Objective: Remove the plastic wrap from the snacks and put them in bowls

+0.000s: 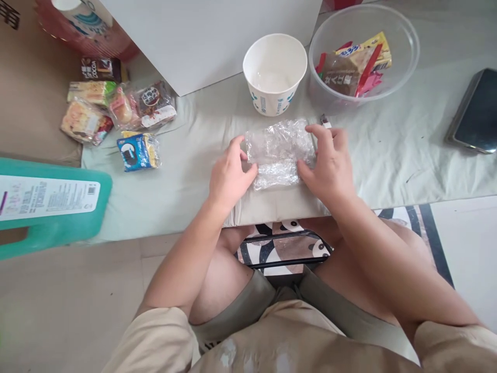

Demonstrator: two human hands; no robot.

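Observation:
A crumpled clear plastic wrapper (280,150) lies on the cloth-covered table between my two hands. My left hand (233,173) is at its left edge, thumb and index finger apart, the fingertips touching or very close to the plastic. At the right edge, my right hand (330,163) has its thumb by the lower corner and its index finger by the upper one, with a gap between them. A white paper cup (275,72) with blue print stands upright just beyond the wrapper. Some fingers of both hands are curled out of sight.
Right of the cup is a clear round tub (407,57) holding several snack packets. Wrapped snacks (142,103) and a blue packet (137,151) lie at left. Nearby are a green jug (89,207), a white box (217,36), and a dark phone (476,111) at far right.

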